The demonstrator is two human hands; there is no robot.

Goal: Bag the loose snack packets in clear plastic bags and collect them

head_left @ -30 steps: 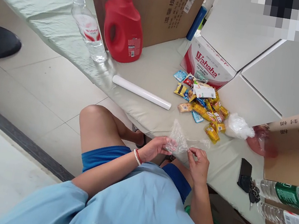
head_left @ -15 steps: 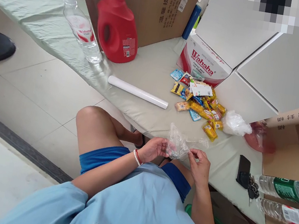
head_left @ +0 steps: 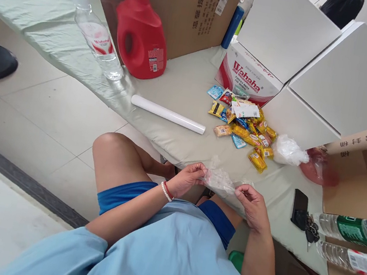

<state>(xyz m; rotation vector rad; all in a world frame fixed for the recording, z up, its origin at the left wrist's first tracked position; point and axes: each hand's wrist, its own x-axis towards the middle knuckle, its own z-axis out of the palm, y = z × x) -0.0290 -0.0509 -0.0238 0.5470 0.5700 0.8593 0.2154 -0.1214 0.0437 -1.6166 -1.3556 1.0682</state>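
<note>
i am looking down at a seated person's lap and the near edge of a table (head_left: 191,87) covered in pale green cloth. both hands are holding a clear plastic bag (head_left: 220,180) just above the table's near edge, in front of the person's knees. the bag is thin, see-through and crinkled, catching white glints of light, and i cannot tell whether anything is inside it. it is being held stretched between the hands, so its long axis is running left to right, roughly along the table edge, dipping slightly toward the right side.

the left hand (head_left: 186,182), with a red and white bead bracelet at the wrist, is pinching the bag's left end between thumb and fingertips. the right hand (head_left: 252,205) is closing its fingers on the bag's right end in the same pinching way.

beyond the bag, a pile of small snack packets (head_left: 243,126), mostly yellow, is lying on the cloth, with a bunched white plastic bag (head_left: 288,150) just beside it on the right. a white roll (head_left: 168,114) is lying to the left of the packets. farther back, a red detergent jug (head_left: 140,33) and a water bottle (head_left: 96,38) are standing near each other. a black phone (head_left: 299,208) is resting near the right hand.
</note>
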